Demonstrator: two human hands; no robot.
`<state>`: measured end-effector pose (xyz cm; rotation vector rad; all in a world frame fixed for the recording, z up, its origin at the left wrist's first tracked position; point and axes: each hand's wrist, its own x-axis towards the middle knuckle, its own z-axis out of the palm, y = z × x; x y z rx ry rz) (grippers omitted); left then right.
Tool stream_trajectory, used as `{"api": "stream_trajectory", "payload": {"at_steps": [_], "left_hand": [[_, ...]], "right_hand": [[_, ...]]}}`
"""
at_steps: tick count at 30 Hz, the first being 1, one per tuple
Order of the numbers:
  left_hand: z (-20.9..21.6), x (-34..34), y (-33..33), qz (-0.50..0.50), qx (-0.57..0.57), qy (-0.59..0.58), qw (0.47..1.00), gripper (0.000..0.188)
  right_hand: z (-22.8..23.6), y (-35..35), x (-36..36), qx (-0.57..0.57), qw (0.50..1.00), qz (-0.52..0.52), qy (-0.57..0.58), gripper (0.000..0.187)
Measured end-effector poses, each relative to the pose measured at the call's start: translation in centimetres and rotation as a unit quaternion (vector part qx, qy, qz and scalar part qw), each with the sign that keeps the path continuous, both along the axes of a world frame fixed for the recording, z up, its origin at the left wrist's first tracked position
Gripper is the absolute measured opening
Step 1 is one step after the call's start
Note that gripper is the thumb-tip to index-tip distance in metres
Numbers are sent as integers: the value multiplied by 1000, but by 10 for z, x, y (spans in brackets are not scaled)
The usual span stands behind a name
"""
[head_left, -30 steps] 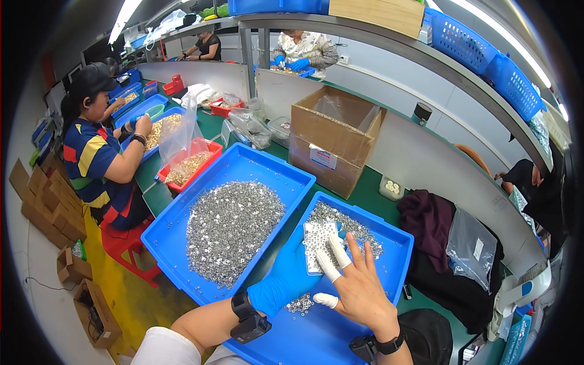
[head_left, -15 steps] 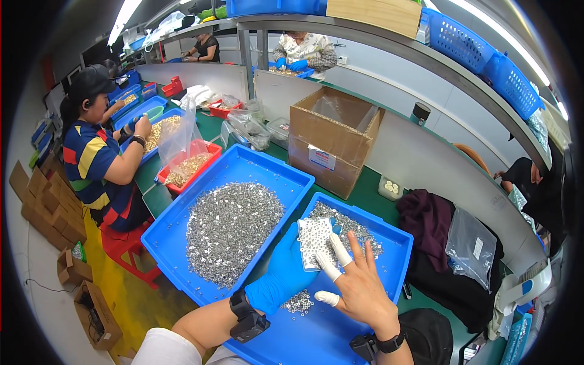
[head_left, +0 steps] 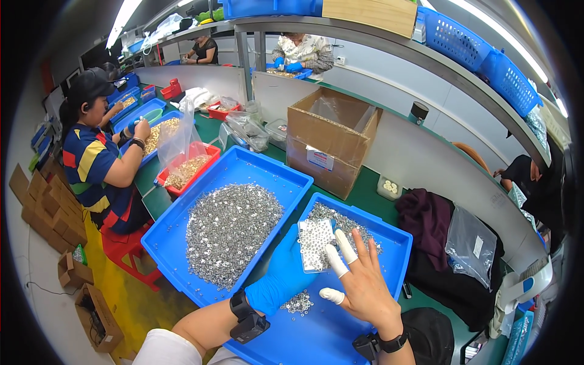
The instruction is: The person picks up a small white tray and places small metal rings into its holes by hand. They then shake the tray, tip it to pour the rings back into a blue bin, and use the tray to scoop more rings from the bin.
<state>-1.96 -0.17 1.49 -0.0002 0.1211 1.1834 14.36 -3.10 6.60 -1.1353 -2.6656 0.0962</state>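
Note:
My left hand (head_left: 281, 267), in a blue glove, grips a small white rectangular plate (head_left: 316, 245) covered with little ring-shaped metal parts. Just right of the plate is my right hand (head_left: 363, 281), its fingers spread, with white finger cots on the thumb and two fingers. Both hands are over the right blue tray (head_left: 365, 325). Small metal rings (head_left: 365, 238) are heaped at that tray's far end, and a smaller cluster (head_left: 298, 303) lies below my left hand. The left blue tray (head_left: 170, 252) holds a large pile of the same metal rings (head_left: 231, 234).
A cardboard box (head_left: 328, 146) stands behind the trays. To the left is a red bin (head_left: 213, 152) with gold-coloured parts, beside a seated co-worker (head_left: 100, 146). Dark cloth (head_left: 420, 222) and a plastic bag (head_left: 471, 246) lie at the right. A metal shelf (head_left: 365, 31) spans above.
My right hand has shifted slightly right, away from the plate, with its fingers lifting off the edge. My left hand keeps the plate in nearly the same place.

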Motion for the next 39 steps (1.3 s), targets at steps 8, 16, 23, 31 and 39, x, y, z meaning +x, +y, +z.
{"api": "stream_trajectory", "payload": {"at_steps": [8, 16, 23, 31, 39], "left_hand": [[4, 3, -3, -6, 38, 40, 998, 47], [4, 5, -5, -19, 52, 92, 994, 47], [-6, 5, -4, -45, 2, 19, 999, 46], [-17, 4, -12, -185, 14, -75, 980, 52], [14, 15, -19, -260, -19, -13, 965, 56]], "right_hand": [[-2, -1, -4, -1, 1000, 1, -16, 68], [-3, 2, 6, 15, 998, -67, 7, 77], [-7, 0, 0, 23, 996, -80, -15, 77], [-10, 19, 28, -48, 986, -35, 153, 66], [-34, 32, 39, -249, 880, 27, 403, 62]]}}
